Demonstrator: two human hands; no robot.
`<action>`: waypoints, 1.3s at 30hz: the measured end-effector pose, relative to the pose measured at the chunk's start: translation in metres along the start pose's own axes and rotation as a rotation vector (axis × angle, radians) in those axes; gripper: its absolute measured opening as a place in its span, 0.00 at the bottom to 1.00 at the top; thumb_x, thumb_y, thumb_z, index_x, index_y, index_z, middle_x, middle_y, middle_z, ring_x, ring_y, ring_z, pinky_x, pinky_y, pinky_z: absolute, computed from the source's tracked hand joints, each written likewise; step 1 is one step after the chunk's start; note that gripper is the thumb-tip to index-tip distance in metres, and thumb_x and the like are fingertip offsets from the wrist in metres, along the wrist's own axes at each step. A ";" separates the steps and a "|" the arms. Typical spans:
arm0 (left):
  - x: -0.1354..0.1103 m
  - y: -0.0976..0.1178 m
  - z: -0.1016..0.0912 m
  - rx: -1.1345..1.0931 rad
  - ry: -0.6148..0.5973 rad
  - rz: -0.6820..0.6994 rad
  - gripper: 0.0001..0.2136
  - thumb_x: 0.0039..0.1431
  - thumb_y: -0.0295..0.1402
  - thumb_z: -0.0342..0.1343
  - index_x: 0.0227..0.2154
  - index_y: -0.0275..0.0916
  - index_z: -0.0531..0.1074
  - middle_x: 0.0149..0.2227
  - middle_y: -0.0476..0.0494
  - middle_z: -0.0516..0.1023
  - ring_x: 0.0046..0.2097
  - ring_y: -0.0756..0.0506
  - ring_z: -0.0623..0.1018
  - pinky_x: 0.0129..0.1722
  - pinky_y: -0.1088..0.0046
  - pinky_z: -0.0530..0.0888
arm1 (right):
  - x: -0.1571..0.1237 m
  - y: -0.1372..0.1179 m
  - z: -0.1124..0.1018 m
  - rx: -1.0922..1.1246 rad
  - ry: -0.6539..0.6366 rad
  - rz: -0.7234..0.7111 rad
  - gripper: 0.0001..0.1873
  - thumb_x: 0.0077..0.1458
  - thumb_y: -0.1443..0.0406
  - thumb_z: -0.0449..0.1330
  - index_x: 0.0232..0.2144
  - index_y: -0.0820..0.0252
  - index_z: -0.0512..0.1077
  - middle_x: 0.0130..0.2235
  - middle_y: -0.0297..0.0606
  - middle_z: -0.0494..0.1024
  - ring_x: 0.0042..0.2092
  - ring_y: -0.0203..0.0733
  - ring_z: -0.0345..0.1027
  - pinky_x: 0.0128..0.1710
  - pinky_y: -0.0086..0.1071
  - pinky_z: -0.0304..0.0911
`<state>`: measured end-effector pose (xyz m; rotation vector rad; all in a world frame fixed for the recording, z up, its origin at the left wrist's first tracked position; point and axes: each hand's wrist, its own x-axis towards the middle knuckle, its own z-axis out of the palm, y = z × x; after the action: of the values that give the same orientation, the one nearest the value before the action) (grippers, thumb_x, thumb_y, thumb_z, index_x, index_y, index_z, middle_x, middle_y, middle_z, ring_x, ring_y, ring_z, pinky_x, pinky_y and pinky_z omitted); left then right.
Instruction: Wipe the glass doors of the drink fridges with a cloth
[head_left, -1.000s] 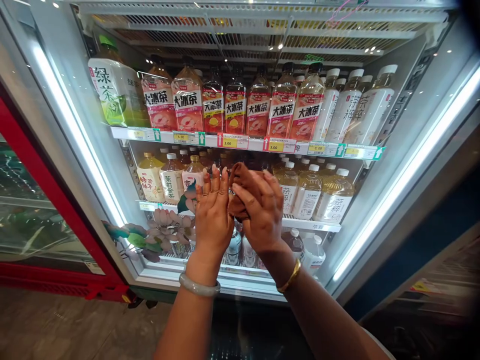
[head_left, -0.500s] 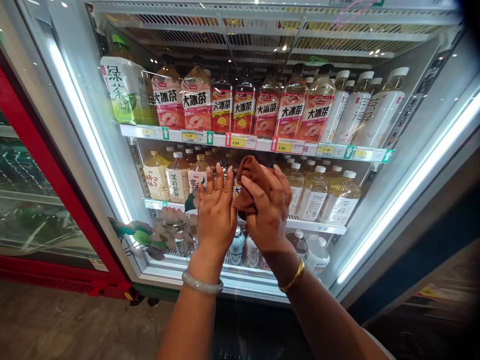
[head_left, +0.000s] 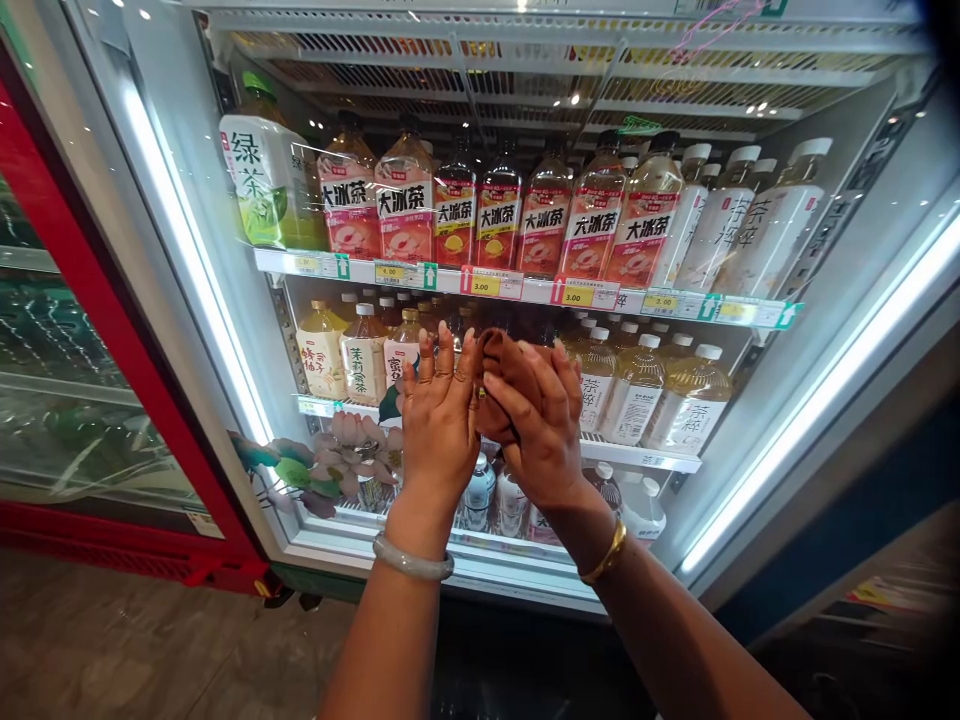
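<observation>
My left hand [head_left: 439, 430] is spread nearly flat, fingers pointing up, in front of the glass door [head_left: 705, 35] of a drinks fridge; nothing is in it. Bunched in my right hand [head_left: 553, 430] is a brown cloth [head_left: 507, 356], held up close to the left hand's fingers. Both hands appear at or very near the glass, but exact contact cannot be made out. Behind them, the middle shelf's bottles are partly hidden. A grey bangle [head_left: 412, 560] circles my left wrist and a gold bracelet [head_left: 606, 555] my right.
Iced tea bottles [head_left: 544, 220] line the upper shelf, above price tags [head_left: 487, 285]. Pale tea bottles [head_left: 686, 400] stand lower right. A flower decal [head_left: 356, 455] is at the lower left of the glass. Left of this fridge is a red-framed one [head_left: 112, 300].
The view has shifted slightly, so the shelves sit a little further right. My right hand and the cloth are slightly lower against the shelves. The left hand stays spread.
</observation>
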<state>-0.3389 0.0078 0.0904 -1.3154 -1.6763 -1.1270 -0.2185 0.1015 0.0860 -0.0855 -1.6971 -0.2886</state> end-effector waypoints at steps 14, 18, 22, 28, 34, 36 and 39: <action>0.015 -0.018 -0.013 0.025 0.047 0.034 0.30 0.75 0.34 0.44 0.75 0.48 0.44 0.77 0.43 0.44 0.78 0.43 0.43 0.76 0.50 0.44 | 0.012 0.003 -0.004 0.023 0.021 0.014 0.34 0.59 0.74 0.59 0.63 0.41 0.67 0.73 0.32 0.56 0.76 0.53 0.45 0.73 0.58 0.54; 0.026 -0.023 -0.014 0.041 0.058 0.098 0.31 0.74 0.32 0.44 0.75 0.49 0.43 0.77 0.44 0.43 0.78 0.42 0.41 0.76 0.50 0.43 | 0.042 -0.008 0.009 0.019 0.040 0.041 0.30 0.59 0.72 0.60 0.62 0.45 0.69 0.71 0.36 0.61 0.76 0.53 0.46 0.73 0.58 0.54; 0.028 -0.032 -0.017 0.014 0.072 0.088 0.33 0.73 0.32 0.46 0.75 0.51 0.41 0.77 0.47 0.41 0.78 0.41 0.43 0.76 0.51 0.43 | 0.031 -0.021 0.019 0.021 -0.024 -0.052 0.29 0.59 0.73 0.59 0.60 0.47 0.70 0.68 0.39 0.66 0.76 0.51 0.45 0.74 0.55 0.53; 0.025 -0.039 -0.019 0.070 0.101 0.022 0.29 0.74 0.35 0.45 0.75 0.47 0.46 0.77 0.42 0.44 0.78 0.41 0.43 0.76 0.49 0.43 | 0.014 -0.011 0.006 0.034 -0.057 -0.061 0.30 0.58 0.75 0.58 0.60 0.48 0.71 0.69 0.39 0.64 0.75 0.53 0.46 0.74 0.58 0.52; 0.023 -0.040 -0.016 0.033 0.093 -0.003 0.30 0.74 0.34 0.45 0.75 0.47 0.46 0.77 0.44 0.44 0.78 0.41 0.43 0.76 0.50 0.42 | 0.048 -0.025 0.024 0.036 -0.004 0.016 0.25 0.61 0.71 0.60 0.59 0.48 0.72 0.68 0.39 0.65 0.75 0.52 0.46 0.75 0.58 0.50; 0.022 -0.043 -0.015 0.018 0.099 -0.003 0.32 0.73 0.35 0.46 0.75 0.48 0.44 0.77 0.44 0.45 0.78 0.41 0.44 0.76 0.51 0.43 | 0.048 -0.033 0.033 0.032 -0.021 -0.025 0.25 0.62 0.70 0.59 0.59 0.47 0.72 0.67 0.37 0.67 0.76 0.50 0.46 0.75 0.56 0.51; 0.023 -0.048 -0.016 0.034 0.094 0.000 0.33 0.73 0.37 0.48 0.76 0.47 0.42 0.77 0.43 0.44 0.78 0.40 0.45 0.76 0.52 0.43 | 0.033 -0.037 0.037 0.036 -0.047 -0.079 0.26 0.62 0.71 0.58 0.60 0.46 0.72 0.66 0.36 0.68 0.76 0.47 0.44 0.75 0.53 0.50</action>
<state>-0.3904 -0.0039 0.1071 -1.2226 -1.6208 -1.1377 -0.2671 0.0710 0.1090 0.0015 -1.7546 -0.3164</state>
